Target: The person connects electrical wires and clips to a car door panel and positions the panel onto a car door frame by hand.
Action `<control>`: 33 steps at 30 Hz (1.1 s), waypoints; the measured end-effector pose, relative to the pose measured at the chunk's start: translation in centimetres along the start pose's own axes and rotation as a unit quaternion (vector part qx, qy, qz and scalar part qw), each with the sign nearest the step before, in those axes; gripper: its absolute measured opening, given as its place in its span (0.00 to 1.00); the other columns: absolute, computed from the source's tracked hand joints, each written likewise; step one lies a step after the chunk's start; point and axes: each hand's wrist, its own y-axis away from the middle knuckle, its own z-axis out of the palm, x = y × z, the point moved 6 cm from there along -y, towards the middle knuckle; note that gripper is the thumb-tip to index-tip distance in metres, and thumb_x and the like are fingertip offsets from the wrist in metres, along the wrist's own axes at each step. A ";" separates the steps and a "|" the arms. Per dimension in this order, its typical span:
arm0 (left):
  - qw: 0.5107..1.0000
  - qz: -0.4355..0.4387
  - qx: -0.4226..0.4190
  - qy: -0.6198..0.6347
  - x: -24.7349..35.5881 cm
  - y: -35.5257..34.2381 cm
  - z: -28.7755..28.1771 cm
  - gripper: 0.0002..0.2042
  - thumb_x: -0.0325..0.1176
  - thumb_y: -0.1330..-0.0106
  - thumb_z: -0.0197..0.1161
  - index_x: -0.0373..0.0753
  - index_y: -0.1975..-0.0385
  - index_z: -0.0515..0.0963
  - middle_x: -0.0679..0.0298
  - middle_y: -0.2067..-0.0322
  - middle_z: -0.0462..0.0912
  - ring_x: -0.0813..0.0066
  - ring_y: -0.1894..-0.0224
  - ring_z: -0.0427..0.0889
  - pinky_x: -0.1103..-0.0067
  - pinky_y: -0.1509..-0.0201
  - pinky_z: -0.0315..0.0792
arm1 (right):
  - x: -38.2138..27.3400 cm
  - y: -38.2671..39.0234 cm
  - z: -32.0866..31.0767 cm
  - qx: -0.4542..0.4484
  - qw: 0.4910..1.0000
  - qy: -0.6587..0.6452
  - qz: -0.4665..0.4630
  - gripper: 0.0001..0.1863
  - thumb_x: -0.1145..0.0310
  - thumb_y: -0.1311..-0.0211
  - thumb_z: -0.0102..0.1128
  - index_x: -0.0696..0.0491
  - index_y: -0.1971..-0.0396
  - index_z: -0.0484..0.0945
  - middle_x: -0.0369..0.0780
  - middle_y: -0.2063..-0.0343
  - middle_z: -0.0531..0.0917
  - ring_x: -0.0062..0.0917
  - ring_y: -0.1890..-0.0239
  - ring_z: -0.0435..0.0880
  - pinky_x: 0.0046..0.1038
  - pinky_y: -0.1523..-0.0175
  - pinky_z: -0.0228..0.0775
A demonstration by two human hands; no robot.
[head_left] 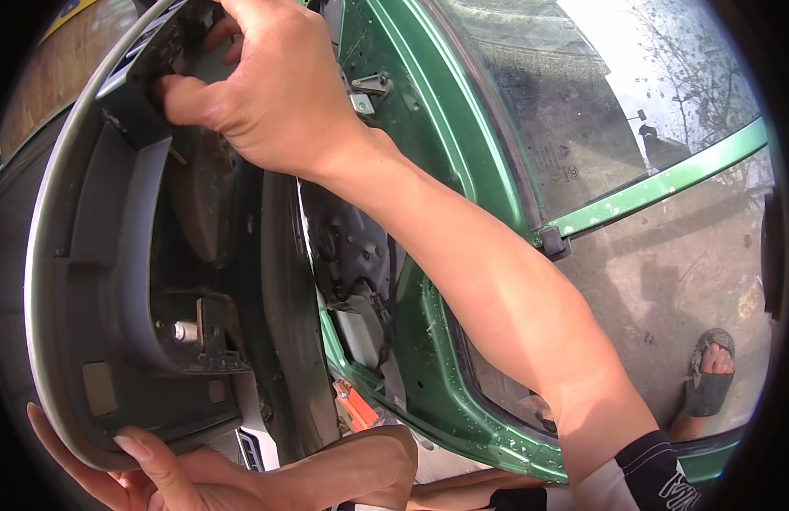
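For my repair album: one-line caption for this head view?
Both hands, left hand and right hand, grip a grey door trim panel beside a green car door.

You get harsh daylight with glare off the window (599, 94); panel (113, 281) recesses sit shadowed, and edges bend and darken.
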 end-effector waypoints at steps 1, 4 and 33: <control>1.000 -0.003 0.003 -0.009 0.0 0.1 -0.2 0.36 0.18 0.42 0.71 0.35 0.31 0.66 0.50 0.42 0.80 0.61 0.40 0.79 0.68 0.30 0.72 | -0.2 0.1 -0.1 0.011 1.000 0.007 0.005 0.41 0.61 0.62 0.75 0.73 0.48 0.75 0.59 0.50 0.81 0.48 0.43 0.80 0.38 0.38 0.72; 1.000 -0.005 0.006 -0.009 -0.2 0.0 -0.5 0.36 0.18 0.41 0.71 0.34 0.31 0.66 0.50 0.42 0.80 0.61 0.40 0.79 0.70 0.30 0.72 | -0.9 -0.2 -0.5 -0.010 0.997 -0.011 0.069 0.40 0.61 0.63 0.77 0.72 0.49 0.76 0.57 0.53 0.82 0.44 0.49 0.84 0.35 0.44 0.77; 0.999 -0.021 0.027 0.001 0.1 0.0 -1.0 0.36 0.15 0.42 0.69 0.34 0.31 0.66 0.51 0.44 0.81 0.64 0.41 0.80 0.75 0.30 0.70 | -1.1 2.6 0.6 -0.028 0.939 -0.138 0.313 0.20 0.73 0.50 0.77 0.65 0.62 0.77 0.42 0.79 0.82 0.28 0.83 0.80 0.30 0.73 0.73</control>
